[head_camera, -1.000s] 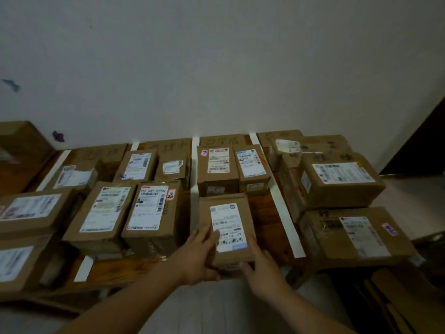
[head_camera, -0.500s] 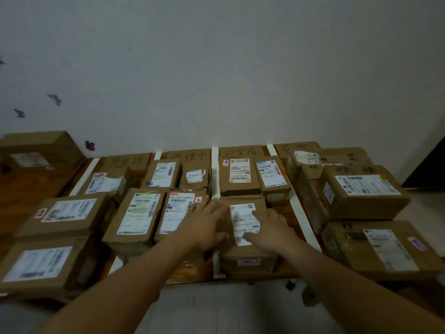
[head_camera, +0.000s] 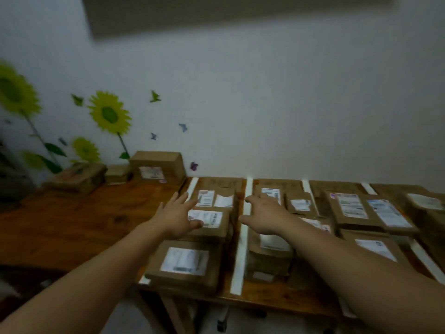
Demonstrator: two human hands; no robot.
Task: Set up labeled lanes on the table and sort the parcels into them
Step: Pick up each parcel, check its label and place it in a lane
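Note:
Brown cardboard parcels with white shipping labels lie in lanes marked by white tape strips (head_camera: 241, 251) on a wooden table (head_camera: 77, 220). My left hand (head_camera: 177, 218) is stretched out with fingers spread, over the left edge of a parcel (head_camera: 212, 222) in the leftmost lane. My right hand (head_camera: 262, 215) hovers with relaxed fingers above the tape strip and the lane to its right, over another parcel (head_camera: 272, 251). Neither hand holds anything. A nearer parcel (head_camera: 185, 263) sits at the table's front edge.
Three parcels stand against the wall at the back left, the largest (head_camera: 159, 166) beside two smaller ones (head_camera: 79, 175). Further lanes with several parcels (head_camera: 354, 208) fill the right side. Sunflower stickers (head_camera: 109, 114) decorate the wall. The floor shows below the table's front edge.
The view has swung left and up. Both hands left the parcel in the third lane and moved left, now spread over the leftmost lanes.

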